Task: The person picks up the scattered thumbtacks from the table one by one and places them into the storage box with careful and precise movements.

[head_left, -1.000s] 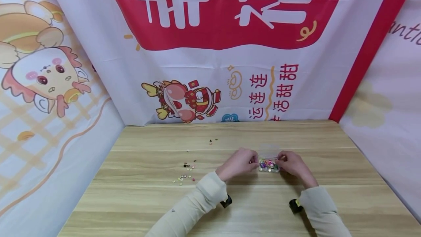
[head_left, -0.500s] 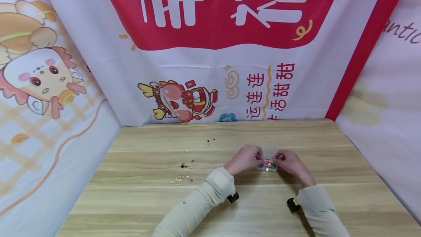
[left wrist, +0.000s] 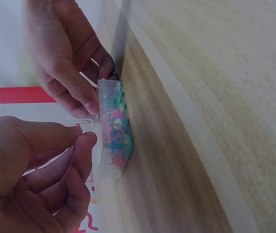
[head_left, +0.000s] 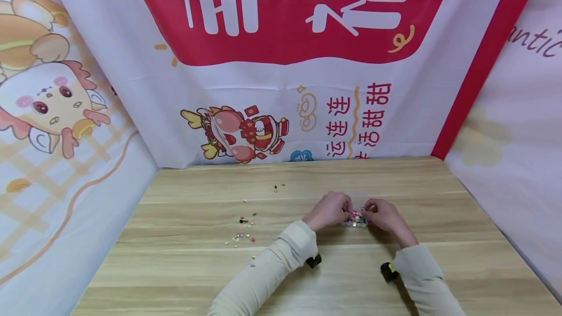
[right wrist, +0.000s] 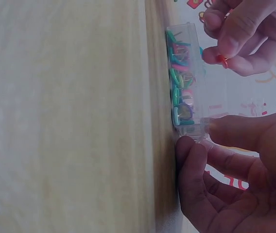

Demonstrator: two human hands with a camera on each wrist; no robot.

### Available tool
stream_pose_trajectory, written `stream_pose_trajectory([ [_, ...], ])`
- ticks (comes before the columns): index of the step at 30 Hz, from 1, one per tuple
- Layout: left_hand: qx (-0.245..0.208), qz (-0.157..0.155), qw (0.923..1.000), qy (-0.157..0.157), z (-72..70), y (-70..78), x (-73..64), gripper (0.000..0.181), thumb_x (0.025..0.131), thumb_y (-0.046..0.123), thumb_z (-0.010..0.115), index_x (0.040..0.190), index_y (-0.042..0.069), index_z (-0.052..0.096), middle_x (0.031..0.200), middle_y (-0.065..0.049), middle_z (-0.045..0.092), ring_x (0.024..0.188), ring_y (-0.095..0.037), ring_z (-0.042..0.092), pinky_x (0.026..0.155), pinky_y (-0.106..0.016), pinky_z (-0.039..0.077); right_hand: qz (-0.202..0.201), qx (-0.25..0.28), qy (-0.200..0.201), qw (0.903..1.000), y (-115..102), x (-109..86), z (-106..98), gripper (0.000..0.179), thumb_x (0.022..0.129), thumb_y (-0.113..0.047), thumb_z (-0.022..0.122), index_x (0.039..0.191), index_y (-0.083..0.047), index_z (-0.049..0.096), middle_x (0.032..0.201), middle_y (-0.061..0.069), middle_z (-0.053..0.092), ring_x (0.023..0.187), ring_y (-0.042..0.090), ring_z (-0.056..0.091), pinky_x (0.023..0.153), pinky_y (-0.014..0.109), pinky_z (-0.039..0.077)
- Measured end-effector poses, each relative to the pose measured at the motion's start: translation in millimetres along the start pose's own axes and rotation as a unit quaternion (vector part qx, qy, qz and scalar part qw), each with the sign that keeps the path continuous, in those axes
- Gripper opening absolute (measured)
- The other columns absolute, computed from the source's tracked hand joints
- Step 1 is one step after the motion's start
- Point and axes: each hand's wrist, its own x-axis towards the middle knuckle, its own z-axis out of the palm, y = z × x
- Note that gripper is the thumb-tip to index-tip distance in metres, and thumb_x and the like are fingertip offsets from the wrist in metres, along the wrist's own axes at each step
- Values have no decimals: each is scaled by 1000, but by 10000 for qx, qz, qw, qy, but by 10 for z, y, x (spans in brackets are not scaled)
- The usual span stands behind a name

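Observation:
A small clear plastic box [head_left: 354, 224] of colourful thumbtacks stands on the wooden table, its see-through lid raised at the back. My left hand [head_left: 331, 208] pinches an orange-red thumbtack [right wrist: 222, 60] between thumb and forefinger, just above the box's left part. At the other end, my right hand [head_left: 386, 216] grips the box by its right side, thumb at the rim and fingers curled at the outer wall. Through the wall of the box [right wrist: 189, 82] show green, pink, blue and purple tack heads [right wrist: 176, 95] with metal points. Fingers hide both ends of the box in the head view.
Several small pieces [head_left: 239, 238], pale, pink and dark, lie scattered on the table [head_left: 184, 257] left of the left forearm. A few more [head_left: 275, 188] lie farther back. Printed cloth [head_left: 281, 77] hangs behind the table and along both sides.
My left hand has moved from beside the box to over its left part, fingertips now above the tacks. My right hand keeps its grip on the box. The head view has shifted slightly.

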Motion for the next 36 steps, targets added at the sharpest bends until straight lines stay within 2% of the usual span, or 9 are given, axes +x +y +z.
stream_pose_trajectory([
  [11,234,33,9997,86,18,-28,6,6,89,12,70,87,13,76,75,8,67,63,-4,54,59,-14,41,-119,32,86,9999,5,9,15,14,93,-14,64,96,0,65,86,11,69,69,16,60,62,28,48],
  [14,165,22,9998,88,-24,-25,-29,8,91,13,69,89,13,76,78,8,68,65,-4,54,60,-15,42,-126,16,61,9999,9,20,19,14,93,-14,64,96,0,65,86,12,70,70,16,61,63,28,48],
  [17,72,62,9999,87,-122,-18,-103,9,93,15,67,93,12,76,83,7,70,71,-3,56,65,-15,45,-116,-21,50,9999,11,29,13,15,92,-15,65,97,0,65,88,13,70,71,17,61,64,28,48],
  [22,-146,76,9999,33,-357,-63,-333,10,95,16,65,97,12,75,90,5,71,77,-2,59,70,-15,48,-97,-82,62,9999,6,19,8,15,93,-14,64,97,0,65,89,14,70,70,17,62,64,29,48],
  [27,-413,-32,9991,13,-584,-205,-646,10,95,16,65,96,12,74,88,4,70,75,-2,60,67,-15,50,-33,-102,-26,9999,-10,13,10,15,94,-15,63,98,0,64,89,13,69,69,16,61,62,29,48],
  [33,-519,-215,9984,96,-792,-377,-1008,9,96,17,65,91,15,73,84,5,69,74,-3,60,64,-18,52,55,-109,-28,9999,-7,15,9,15,94,-15,63,97,-1,63,89,13,69,71,17,61,63,29,48],
  [36,-542,-250,9981,129,-848,-451,-1201,10,96,17,65,90,15,73,82,5,69,73,-3,60,63,-19,52,9,-129,-3,9999,-1,7,6,15,94,-16,64,96,-1,63,88,13,69,70,17,61,64,28,48],
])
